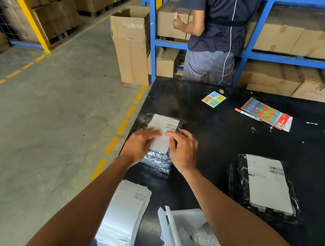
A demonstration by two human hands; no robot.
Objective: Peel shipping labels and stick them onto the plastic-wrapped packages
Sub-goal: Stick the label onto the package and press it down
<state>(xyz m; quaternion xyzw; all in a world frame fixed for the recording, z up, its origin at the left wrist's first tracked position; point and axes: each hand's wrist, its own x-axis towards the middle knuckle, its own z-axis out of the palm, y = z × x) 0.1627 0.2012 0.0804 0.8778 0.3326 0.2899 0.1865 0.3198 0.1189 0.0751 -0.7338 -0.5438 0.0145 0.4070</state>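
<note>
Head-worn view; down, seemingly close

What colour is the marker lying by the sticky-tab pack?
Red marker, with a dark tip end; head view.

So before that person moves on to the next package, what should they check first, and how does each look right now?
1. Label lies on the silver package: ok.
2. Left hand and right hand pressing it flat: ok.
3. Label edges fully stuck: cannot tell, the hands cover them.
4. Label stack within reach: ok.
5. Black package already labelled: ok.
6. Another unlabelled package on the table: not ok, none in view.
</note>
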